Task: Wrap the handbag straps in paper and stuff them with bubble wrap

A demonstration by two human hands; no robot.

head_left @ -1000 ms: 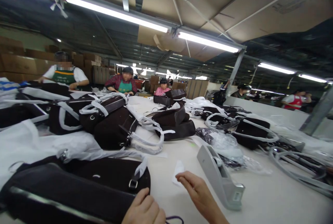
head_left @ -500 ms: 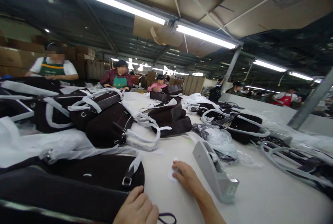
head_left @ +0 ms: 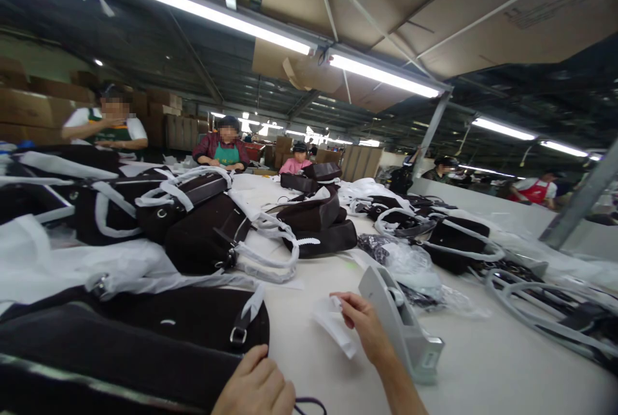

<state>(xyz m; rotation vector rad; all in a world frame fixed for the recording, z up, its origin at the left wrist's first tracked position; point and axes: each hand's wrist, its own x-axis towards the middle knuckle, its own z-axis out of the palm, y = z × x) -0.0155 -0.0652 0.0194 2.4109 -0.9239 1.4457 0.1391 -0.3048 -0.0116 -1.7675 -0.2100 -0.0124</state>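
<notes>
A black handbag (head_left: 145, 325) lies on the near left of the table, with a metal buckle and a paper-wrapped strap. My left hand (head_left: 255, 381) is closed at its right edge, fingers curled and the tips partly hidden. A thin dark cord loop (head_left: 311, 402) pokes out beside that hand. Over the bare tabletop, my right hand (head_left: 364, 325) pinches a folded piece of thin white paper (head_left: 333, 331) between thumb and fingers. Just right of it stands a grey tape dispenser (head_left: 403, 331), partly behind my wrist.
More black bags (head_left: 207, 235) with white-wrapped handles are piled across the left and middle. Clear plastic wrapping (head_left: 415, 260) lies behind the dispenser, and grey-wrapped handles (head_left: 545, 299) spread on the right. Several co-workers, one in a green apron (head_left: 226, 154), sit beyond. A metal post (head_left: 584, 196) rises at right.
My right hand has lifted the white paper off the table and moved slightly right, so the paper now hangs from its fingers. My left hand stays at the bag's edge.
</notes>
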